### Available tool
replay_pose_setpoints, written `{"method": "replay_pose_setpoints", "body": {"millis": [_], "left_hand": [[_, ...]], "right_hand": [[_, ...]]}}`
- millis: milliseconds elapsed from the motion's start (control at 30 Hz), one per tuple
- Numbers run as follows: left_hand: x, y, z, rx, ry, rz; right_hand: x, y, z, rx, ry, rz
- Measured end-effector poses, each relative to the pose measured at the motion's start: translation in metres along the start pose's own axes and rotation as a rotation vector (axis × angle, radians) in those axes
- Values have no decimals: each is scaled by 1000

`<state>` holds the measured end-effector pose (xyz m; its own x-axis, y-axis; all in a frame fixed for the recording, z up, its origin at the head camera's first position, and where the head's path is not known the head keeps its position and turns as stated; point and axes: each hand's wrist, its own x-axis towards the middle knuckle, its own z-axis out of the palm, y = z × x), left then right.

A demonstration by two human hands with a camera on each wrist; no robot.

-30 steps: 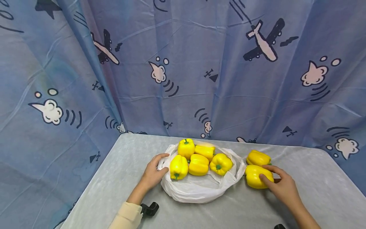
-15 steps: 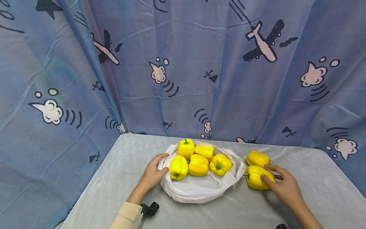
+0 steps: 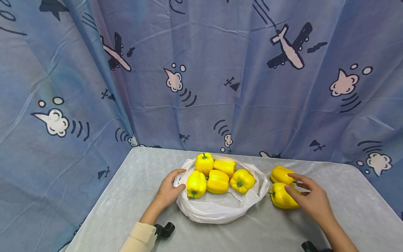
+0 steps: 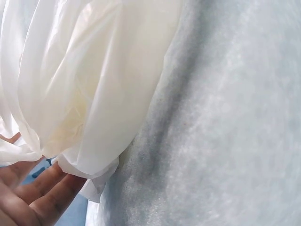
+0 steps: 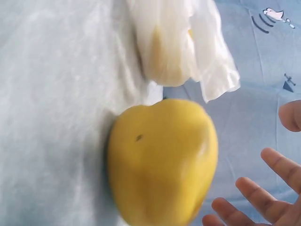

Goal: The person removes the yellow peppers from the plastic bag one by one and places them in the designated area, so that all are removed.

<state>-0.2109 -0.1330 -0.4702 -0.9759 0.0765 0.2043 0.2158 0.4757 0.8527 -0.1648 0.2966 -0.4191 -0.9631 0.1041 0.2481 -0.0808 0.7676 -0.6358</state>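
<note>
A white plastic bag [image 3: 217,210] lies spread at its mouth on the table, with several yellow bell peppers [image 3: 218,182] inside. My left hand [image 3: 168,189] holds the bag's left rim; in the left wrist view the bag film [image 4: 94,84] covers its fingertips. Two more yellow bell peppers sit right of the bag: a rear one [image 3: 281,174] and a front one [image 3: 281,196]. Over these two, my right hand [image 3: 311,199] hovers with fingers spread. The right wrist view shows a gap between the fingers [image 5: 256,193] and the nearest pepper [image 5: 162,160].
The table [image 3: 126,206] has a pale grey cloth cover. A blue patterned curtain [image 3: 201,87] hangs along its back and left sides. Black wrist-worn devices show near the left wrist [image 3: 165,230] and the right wrist [image 3: 310,246].
My right hand has let go of the front pepper and lifted off it, its fingers now apart from it. The front pepper rests on the table. My left hand stays at the bag's rim.
</note>
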Motion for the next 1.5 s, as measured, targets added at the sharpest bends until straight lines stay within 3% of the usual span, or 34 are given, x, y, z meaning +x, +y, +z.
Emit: {"method": "replay_pose_setpoints", "body": {"millis": [200, 433, 800, 1100, 1367, 1500], "left_hand": [[1, 0, 0, -4, 0, 5], [2, -2, 1, -6, -2, 15], [1, 0, -1, -2, 2, 24], [1, 0, -1, 1, -12, 30], [2, 0, -1, 6, -12, 48], [1, 1, -2, 5, -10, 58]], "right_hand": [[4, -13, 2, 42, 54, -58], [8, -33, 9, 80, 56, -113], [14, -57, 29, 161, -15, -168], [19, -71, 42, 209, -107, -156], [23, -75, 54, 206, -152, -152], [25, -73, 64, 152, -161, -154]]}}
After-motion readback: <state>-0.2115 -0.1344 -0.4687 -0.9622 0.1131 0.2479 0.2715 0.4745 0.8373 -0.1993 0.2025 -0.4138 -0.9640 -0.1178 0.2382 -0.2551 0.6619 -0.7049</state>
